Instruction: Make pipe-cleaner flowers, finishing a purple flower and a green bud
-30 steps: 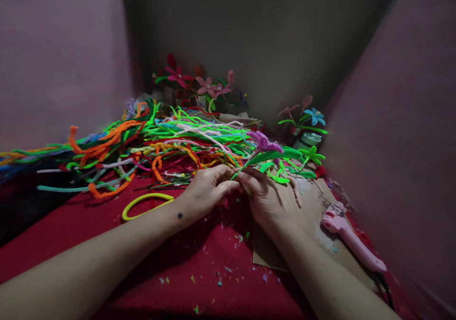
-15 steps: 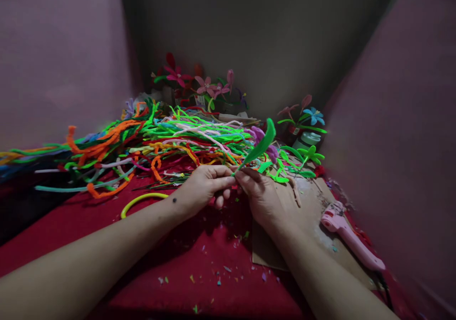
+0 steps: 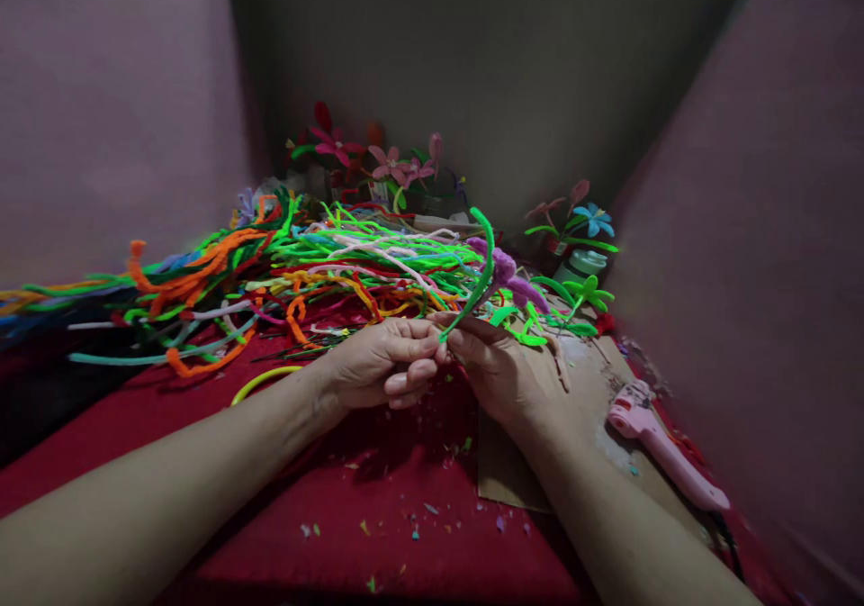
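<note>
A green fuzzy pipe-cleaner leaf (image 3: 484, 273) stands up from between my hands, seen nearly edge-on, its tip curling left. My left hand (image 3: 388, 363) pinches the leaf's thin lower end between thumb and forefinger, the other fingers curled below. Against it from the right, my right hand (image 3: 496, 367) is closed on the same stem with thumb and fingertips. Just behind the leaf is a purple pipe-cleaner flower (image 3: 530, 294); whether its stem is also in my fingers is hidden.
A heap of coloured pipe cleaners (image 3: 378, 250) spreads behind my hands. Finished flowers (image 3: 388, 165) stand at the back wall. To the right, a pink glue gun (image 3: 665, 448) lies on cardboard (image 3: 509, 466). A yellow ring (image 3: 263, 379) and scraps lie on the red cloth (image 3: 337, 507).
The leaf has turned from showing its broad face to nearly edge-on, more upright. The purple flower has shifted slightly right. My left hand has dropped a little and rolled, still pinching the stem.
</note>
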A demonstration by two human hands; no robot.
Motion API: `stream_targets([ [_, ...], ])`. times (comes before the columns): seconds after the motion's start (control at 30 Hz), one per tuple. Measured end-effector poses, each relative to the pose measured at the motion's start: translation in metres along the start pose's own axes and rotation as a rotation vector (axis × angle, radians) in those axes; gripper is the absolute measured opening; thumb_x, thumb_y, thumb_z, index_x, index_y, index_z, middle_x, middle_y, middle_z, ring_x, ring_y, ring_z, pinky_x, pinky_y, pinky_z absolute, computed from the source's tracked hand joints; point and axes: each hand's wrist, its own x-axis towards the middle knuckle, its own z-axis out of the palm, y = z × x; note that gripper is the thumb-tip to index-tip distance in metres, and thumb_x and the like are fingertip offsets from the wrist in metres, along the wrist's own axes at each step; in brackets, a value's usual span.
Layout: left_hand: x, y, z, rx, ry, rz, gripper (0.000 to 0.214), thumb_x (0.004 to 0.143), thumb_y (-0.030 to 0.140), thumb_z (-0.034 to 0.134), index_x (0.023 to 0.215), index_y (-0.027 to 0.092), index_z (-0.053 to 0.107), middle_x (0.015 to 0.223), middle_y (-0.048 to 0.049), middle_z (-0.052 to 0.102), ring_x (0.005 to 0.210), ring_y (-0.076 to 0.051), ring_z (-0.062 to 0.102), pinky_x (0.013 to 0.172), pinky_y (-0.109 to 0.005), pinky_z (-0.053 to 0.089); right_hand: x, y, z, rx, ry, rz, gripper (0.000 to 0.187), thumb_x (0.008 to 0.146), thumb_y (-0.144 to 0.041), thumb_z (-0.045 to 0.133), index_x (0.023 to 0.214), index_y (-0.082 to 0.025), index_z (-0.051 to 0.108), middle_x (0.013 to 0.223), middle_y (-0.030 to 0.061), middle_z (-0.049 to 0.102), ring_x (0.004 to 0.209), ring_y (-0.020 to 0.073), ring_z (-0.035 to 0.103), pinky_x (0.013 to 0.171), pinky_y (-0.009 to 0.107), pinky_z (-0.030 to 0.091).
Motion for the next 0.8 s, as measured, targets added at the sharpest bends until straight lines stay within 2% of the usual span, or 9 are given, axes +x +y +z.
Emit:
stream_targets([
  [0.1,-0.001,0.001,-0.002,0.024,-0.016,-0.027,0.011,0.082,0.024,0.057,0.078,0.014,0.057,0.046,0.008,0.044,0.028,-0.002,0.027,0.031,-0.014,0.034,0.001,0.002,0.001,0.027,-0.004,-0.028,0.016,0.066,-0.022,0.069,0.081,-0.025,0.074,0.085,0.0016,0.07,0.081,0.0197,0.061,0.078,0.035,0.046],
  [0.2,0.0,0.003,-0.001,0.143,0.063,-0.003,0.014,0.082,0.028,0.057,0.078,0.013,0.058,0.049,0.0064,0.049,0.03,-0.001,0.032,0.035,-0.015,0.035,0.003,0.005,0.0,0.023,0.07,-0.048,0.012,0.064,-0.021,0.069,0.075,-0.024,0.074,0.083,0.0009,0.07,0.079,0.019,0.06,0.079,0.034,0.046],
  [0.37,0.002,0.003,0.008,0.59,0.304,0.127,0.018,0.081,0.03,0.055,0.075,0.013,0.059,0.057,0.0022,0.057,0.044,-0.006,0.05,0.046,-0.017,0.037,0.003,0.013,-0.004,0.008,0.194,-0.011,0.012,0.066,-0.024,0.068,0.078,-0.02,0.071,0.072,0.0002,0.068,0.064,0.0154,0.057,0.068,0.031,0.046],
  [0.47,0.003,-0.002,0.013,0.863,0.431,0.196,0.013,0.08,0.028,0.056,0.076,0.015,0.06,0.058,0.0032,0.056,0.05,-0.009,0.051,0.051,-0.019,0.038,0.001,0.011,-0.002,0.046,0.191,0.033,0.008,0.067,-0.023,0.067,0.074,-0.02,0.069,0.069,-0.0012,0.068,0.063,0.0146,0.058,0.064,0.029,0.044],
  [0.63,0.003,-0.011,0.012,1.279,0.643,0.397,0.008,0.08,0.025,0.056,0.078,0.02,0.061,0.061,0.0021,0.058,0.055,-0.012,0.05,0.057,-0.021,0.035,0.0,0.006,0.005,0.039,0.215,0.038,0.005,0.065,-0.021,0.069,0.07,-0.02,0.068,0.066,-0.0022,0.066,0.063,0.0144,0.057,0.067,0.029,0.043],
  [0.7,0.002,-0.014,0.011,1.351,0.684,0.427,0.008,0.08,0.025,0.056,0.084,0.021,0.061,0.069,0.0001,0.062,0.06,-0.013,0.053,0.06,-0.022,0.035,0.0,0.006,0.006,0.04,0.21,0.017,0.004,0.065,-0.02,0.069,0.069,-0.02,0.068,0.067,-0.0023,0.066,0.066,0.014,0.057,0.07,0.028,0.043],
  [0.8,0.001,-0.017,0.008,1.393,0.667,0.456,0.007,0.082,0.027,0.053,0.085,0.022,0.058,0.073,-0.0007,0.062,0.062,-0.014,0.054,0.061,-0.023,0.035,-0.001,0.008,0.007,0.021,0.204,0.01,0.003,0.065,-0.022,0.068,0.068,-0.021,0.068,0.067,-0.0023,0.066,0.067,0.0144,0.056,0.07,0.028,0.042],
])
